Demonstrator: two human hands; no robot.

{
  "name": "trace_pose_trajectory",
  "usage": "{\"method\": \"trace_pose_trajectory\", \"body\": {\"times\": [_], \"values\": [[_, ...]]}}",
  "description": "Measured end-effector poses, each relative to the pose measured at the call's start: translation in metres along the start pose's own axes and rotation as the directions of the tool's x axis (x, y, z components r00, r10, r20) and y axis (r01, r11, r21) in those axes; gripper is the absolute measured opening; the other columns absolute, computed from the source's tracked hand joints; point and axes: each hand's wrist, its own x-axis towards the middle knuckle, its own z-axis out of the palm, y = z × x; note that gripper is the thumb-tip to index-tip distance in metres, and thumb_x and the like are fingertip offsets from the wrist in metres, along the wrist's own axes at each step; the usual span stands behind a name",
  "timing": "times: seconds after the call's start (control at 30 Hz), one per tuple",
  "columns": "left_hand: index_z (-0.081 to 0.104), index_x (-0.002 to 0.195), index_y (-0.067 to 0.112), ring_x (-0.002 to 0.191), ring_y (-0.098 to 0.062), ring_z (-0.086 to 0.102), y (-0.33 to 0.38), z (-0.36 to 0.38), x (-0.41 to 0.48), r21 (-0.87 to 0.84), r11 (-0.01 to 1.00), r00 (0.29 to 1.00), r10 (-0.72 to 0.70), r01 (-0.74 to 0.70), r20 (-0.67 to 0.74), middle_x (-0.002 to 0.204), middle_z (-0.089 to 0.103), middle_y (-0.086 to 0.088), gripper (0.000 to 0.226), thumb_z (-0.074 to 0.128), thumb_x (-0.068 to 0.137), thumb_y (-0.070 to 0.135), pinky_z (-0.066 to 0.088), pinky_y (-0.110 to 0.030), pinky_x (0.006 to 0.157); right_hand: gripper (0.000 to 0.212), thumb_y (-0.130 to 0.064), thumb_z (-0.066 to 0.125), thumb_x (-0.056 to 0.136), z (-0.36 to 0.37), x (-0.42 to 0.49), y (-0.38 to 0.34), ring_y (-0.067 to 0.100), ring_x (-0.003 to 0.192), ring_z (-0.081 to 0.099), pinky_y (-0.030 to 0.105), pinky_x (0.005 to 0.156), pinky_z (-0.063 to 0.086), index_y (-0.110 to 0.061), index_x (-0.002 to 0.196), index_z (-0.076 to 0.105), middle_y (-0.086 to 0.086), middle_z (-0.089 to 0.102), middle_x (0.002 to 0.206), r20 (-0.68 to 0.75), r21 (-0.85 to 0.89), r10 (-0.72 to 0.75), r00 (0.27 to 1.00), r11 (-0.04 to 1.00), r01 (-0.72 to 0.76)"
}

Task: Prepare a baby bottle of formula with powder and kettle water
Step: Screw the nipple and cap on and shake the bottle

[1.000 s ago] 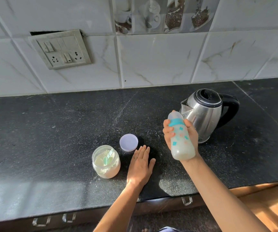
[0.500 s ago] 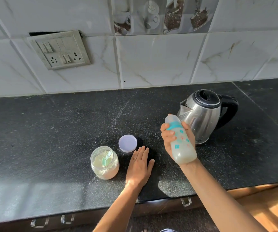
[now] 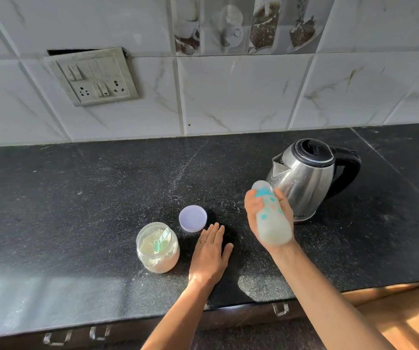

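Milky bottle [image 3: 272, 218] apparently tilted in right hand [image 3: 266, 218]

White marbled wall tiles [image 3: 228, 97]; switchboard [image 3: 94, 77]; black granite counter [image 3: 77, 198]; sunlit wooden floor [image 3: 410, 322].

A counter [image 3: 77, 198] is backed by a tiled wall, on which a switch panel [image 3: 93, 77] is mounted at the left. At the right of the counter a kettle [image 3: 304, 183] is stood. Just before it, a baby bottle [image 3: 271, 218] is held tilted above the counter in the right hand [image 3: 261, 215]. The left hand [image 3: 209, 253] is laid flat on the counter, between the bottle and a powder jar [image 3: 157, 248] to its left. A scoop [image 3: 161, 239] is placed in the jar. A lid [image 3: 192, 218] is set just behind the jar and the left hand.
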Motion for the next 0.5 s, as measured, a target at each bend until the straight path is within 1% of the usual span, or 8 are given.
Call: {"method": "trace_pose_trajectory", "body": {"times": [0.07,0.1,0.17,0.23,0.3,0.37,0.43,0.5], "values": [[0.029,0.148,0.017,0.145,-0.012,0.012,0.001,0.0,0.0,0.0,1.0,1.0,0.0,0.0,-0.007,0.156,0.024,0.0,0.078,0.007,0.085,0.058,-0.013,-0.016,0.109,0.041,-0.025,0.066,0.08,0.005,-0.003,0.006,0.024,0.074,0.061,0.031,0.067,0.055,0.005,0.105,0.055,0.015,0.058,0.098,0.004,-0.136,-0.025,1.0,0.99,0.025],[0.029,0.148,0.017,0.145,-0.012,0.012,0.001,-0.001,0.0,0.002,1.0,1.0,0.0,0.0,-0.011,0.156,0.024,0.0,0.076,0.008,0.086,0.057,-0.012,-0.016,0.109,0.041,-0.025,0.066,0.079,0.007,-0.002,0.005,0.024,0.073,0.061,0.031,0.065,0.055,0.005,0.105,0.055,0.016,0.058,0.097,-0.002,-0.145,-0.052,0.999,0.988,0.051],[0.029,0.148,0.017,0.145,-0.012,0.011,0.0,0.0,0.0,0.006,1.0,1.0,0.0,0.0,-0.01,0.156,0.023,0.0,0.068,0.015,0.093,0.055,-0.012,-0.017,0.11,0.044,-0.025,0.068,0.076,0.004,-0.002,0.004,0.028,0.072,0.065,0.038,0.063,0.058,0.003,0.107,0.055,0.017,0.062,0.094,-0.039,-0.036,-0.08,0.996,0.996,0.079],[0.029,0.148,0.017,0.145,-0.012,0.011,-0.001,0.0,0.0,0.002,1.0,1.0,0.001,-0.001,-0.01,0.156,0.024,0.0,0.061,0.024,0.097,0.049,-0.012,-0.016,0.11,0.044,-0.025,0.067,0.078,0.001,-0.002,0.006,0.03,0.076,0.066,0.04,0.066,0.058,0.002,0.109,0.054,0.018,0.063,0.095,-0.005,0.066,-0.03,1.0,0.997,0.03],[0.03,0.147,0.016,0.145,-0.012,0.013,0.0,0.0,-0.001,-0.001,1.0,1.0,0.007,-0.007,-0.02,0.156,0.025,-0.001,0.061,0.024,0.097,0.049,-0.011,-0.017,0.11,0.042,-0.023,0.068,0.079,0.001,-0.002,0.01,0.027,0.075,0.063,0.034,0.069,0.057,0.003,0.108,0.052,0.017,0.059,0.099,0.013,-0.04,0.007,1.0,0.999,-0.006],[0.03,0.148,0.016,0.145,-0.012,0.012,0.0,-0.001,-0.001,-0.008,1.0,1.0,0.01,-0.011,-0.021,0.156,0.025,-0.001,0.057,0.029,0.099,0.046,-0.01,-0.017,0.111,0.043,-0.02,0.07,0.077,0.009,-0.004,0.014,0.026,0.073,0.062,0.032,0.067,0.056,0.003,0.107,0.05,0.017,0.058,0.099,0.032,-0.136,-0.036,0.999,0.99,0.04],[0.03,0.148,0.016,0.145,-0.012,0.012,0.0,0.0,0.0,-0.009,1.0,0.999,0.01,-0.011,-0.031,0.156,0.024,-0.001,0.055,0.033,0.1,0.042,-0.01,-0.018,0.111,0.048,-0.018,0.074,0.073,0.008,-0.003,0.01,0.028,0.074,0.065,0.038,0.066,0.058,0.002,0.11,0.051,0.017,0.062,0.097,0.012,-0.067,-0.06,0.998,0.996,0.06],[0.029,0.148,0.015,0.145,-0.012,0.011,0.0,-0.002,0.0,-0.005,1.0,0.999,0.018,-0.019,-0.031,0.156,0.024,-0.001,0.055,0.033,0.1,0.043,-0.011,-0.018,0.111,0.045,-0.021,0.071,0.075,0.006,-0.004,0.009,0.029,0.076,0.065,0.04,0.067,0.058,0.001,0.11,0.053,0.017,0.063,0.097,0.047,0.0,-0.025,0.999,1.0,0.025]]}}
